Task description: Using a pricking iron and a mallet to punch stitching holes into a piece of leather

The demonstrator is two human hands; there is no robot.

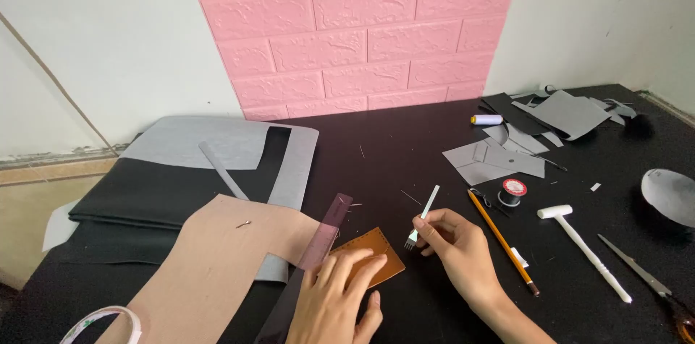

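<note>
far left: roll of tape (pixel 101 322) at bottom edge, partly cut off.
left rear: folded black cloth (pixel 145 196) w/ grey sheets (pixel 195 141) on top, a grey strip (pixel 221 169) lying across.
tan sheet: big tan leather/card pc (pixel 217 257), overlaps the black cloth's near edge; small metal clip (pixel 243 224) on it.
ruler: dark see-through ruler (pixel 318 243), runs diagonally, beside brown patch.
left hand: left hand (pixel 337 300) flat, fingers spread, pressing down on ruler + brown leather patch (pixel 376 253); not clenched, nothing grasped.
patch: on black table (pixel 405 149), centre front, row of holes along top edge, mostly under left hand.
right hand: right hand (pixel 456 246) pinching a pronged chisel (pixel 422 217) betw thumb + fingers, white handle up, prongs down just right of patch; can't tell if touching table.
right of hand: pencil (pixel 501 241), thread spool (pixel 512 190), white mallet (pixel 583 246).
far right: scissors (pixel 644 275), grey round pc (pixel 670 196).
rear right: grey + black scraps (pixel 521 141), blue-yellow spool (pixel 485 120).
</note>
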